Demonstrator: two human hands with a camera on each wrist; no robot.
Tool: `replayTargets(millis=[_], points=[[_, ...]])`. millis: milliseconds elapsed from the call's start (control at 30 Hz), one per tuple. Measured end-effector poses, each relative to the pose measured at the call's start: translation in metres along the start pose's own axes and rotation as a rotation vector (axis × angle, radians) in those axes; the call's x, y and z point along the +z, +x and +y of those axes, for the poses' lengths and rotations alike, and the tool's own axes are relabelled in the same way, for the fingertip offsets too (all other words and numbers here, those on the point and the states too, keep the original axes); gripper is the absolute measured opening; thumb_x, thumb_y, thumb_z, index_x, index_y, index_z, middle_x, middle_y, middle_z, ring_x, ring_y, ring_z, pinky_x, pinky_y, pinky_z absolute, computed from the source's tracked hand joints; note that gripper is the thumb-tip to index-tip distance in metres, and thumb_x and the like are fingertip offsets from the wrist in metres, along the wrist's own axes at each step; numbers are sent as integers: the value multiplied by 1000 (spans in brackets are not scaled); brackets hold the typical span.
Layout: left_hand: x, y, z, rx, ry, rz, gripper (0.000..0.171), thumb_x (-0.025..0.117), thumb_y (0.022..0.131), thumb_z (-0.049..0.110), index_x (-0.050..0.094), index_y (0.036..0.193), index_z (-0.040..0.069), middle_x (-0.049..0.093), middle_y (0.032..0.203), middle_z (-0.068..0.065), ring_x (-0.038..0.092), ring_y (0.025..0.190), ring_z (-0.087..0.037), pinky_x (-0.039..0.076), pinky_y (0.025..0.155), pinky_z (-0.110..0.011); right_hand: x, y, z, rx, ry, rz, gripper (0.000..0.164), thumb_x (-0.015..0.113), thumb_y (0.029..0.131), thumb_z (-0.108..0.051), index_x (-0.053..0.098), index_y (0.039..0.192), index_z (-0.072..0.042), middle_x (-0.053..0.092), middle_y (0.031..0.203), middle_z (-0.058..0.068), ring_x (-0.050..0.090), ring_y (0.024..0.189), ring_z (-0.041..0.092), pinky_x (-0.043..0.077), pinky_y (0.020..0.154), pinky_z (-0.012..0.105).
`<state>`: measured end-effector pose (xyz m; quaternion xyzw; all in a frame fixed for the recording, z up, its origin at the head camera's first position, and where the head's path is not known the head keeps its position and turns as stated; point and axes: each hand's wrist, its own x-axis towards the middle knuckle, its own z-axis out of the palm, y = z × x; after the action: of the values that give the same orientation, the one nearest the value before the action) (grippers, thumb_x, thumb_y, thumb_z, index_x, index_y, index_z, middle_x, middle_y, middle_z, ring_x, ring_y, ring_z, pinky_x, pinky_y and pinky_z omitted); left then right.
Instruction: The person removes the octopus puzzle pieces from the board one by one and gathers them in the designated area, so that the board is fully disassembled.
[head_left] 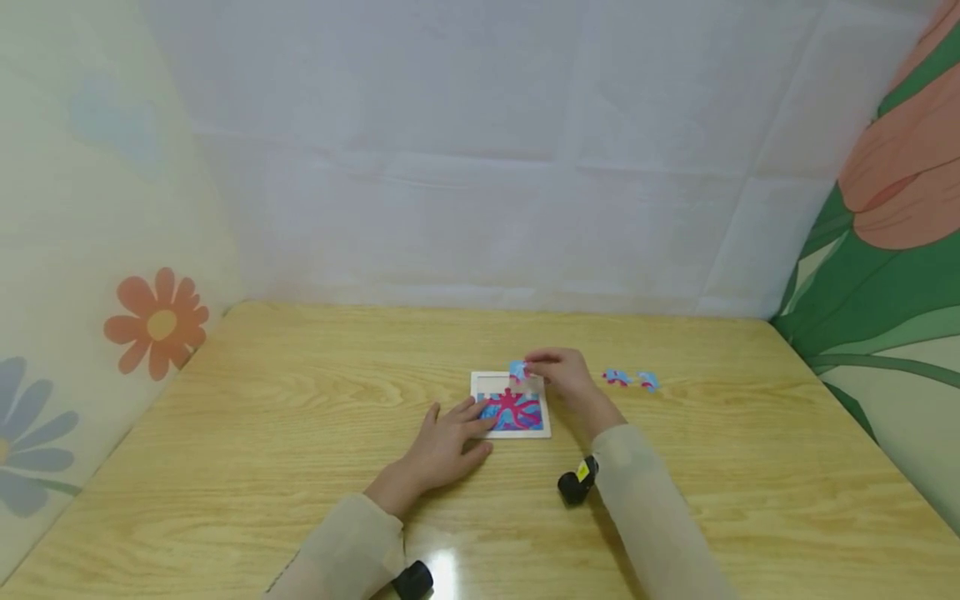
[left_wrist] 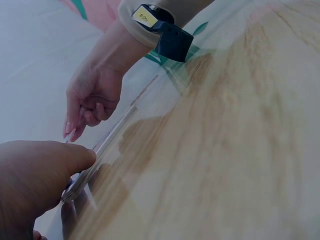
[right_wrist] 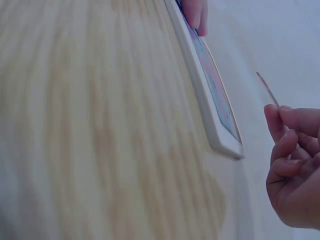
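Observation:
A jigsaw puzzle in a white frame (head_left: 547, 417) lies on the table, its assembled part showing a red shape with arms on blue. Bare backing shows along the top of the tray. My left hand (head_left: 450, 442) rests with fingers spread on the puzzle's left side. Between thumb and finger, my right hand (head_left: 566, 375) pinches a blue puzzle piece (head_left: 517, 369) above the far edge of the frame. In the right wrist view, the right hand (right_wrist: 300, 165) holds that piece (right_wrist: 267, 89) edge-on, apart from the frame.
Two loose puzzle pieces lie to the right on the wooden table (head_left: 262, 433): a red and blue piece (head_left: 617, 377) and a blue one (head_left: 648, 381). A white cloth (head_left: 450, 233) hangs behind the table. Flower-patterned panels flank both sides.

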<state>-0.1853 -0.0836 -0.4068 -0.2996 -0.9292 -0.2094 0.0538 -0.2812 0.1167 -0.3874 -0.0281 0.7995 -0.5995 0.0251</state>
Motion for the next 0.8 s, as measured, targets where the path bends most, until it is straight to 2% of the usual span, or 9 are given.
replayTargets(millis=[533,667,800], points=[[0,0,1,10,-3,4,38,53,85,28,54,119,11,36,132,-10,29,122,-28,9,91,-61,-48,-2,6,-29,-2,9,22,59,79,-2,59,97,10,62,79,3,49,66,13,39,57,25],[0,-1,0,9,-2,2,38,53,85,28,54,119,11,36,132,-10,28,122,-28,9,91,-61,-56,-1,10,-15,11,12,24,61,78,-3,58,98,11,61,77,1,48,64,14,39,56,24],[0,-1,0,8,-3,-1,38,52,85,28,54,119,11,35,133,-9,28,122,-27,9,91,-61,-62,1,14,-8,23,39,25,62,77,-2,58,98,11,60,73,-3,45,58,9,38,52,21]])
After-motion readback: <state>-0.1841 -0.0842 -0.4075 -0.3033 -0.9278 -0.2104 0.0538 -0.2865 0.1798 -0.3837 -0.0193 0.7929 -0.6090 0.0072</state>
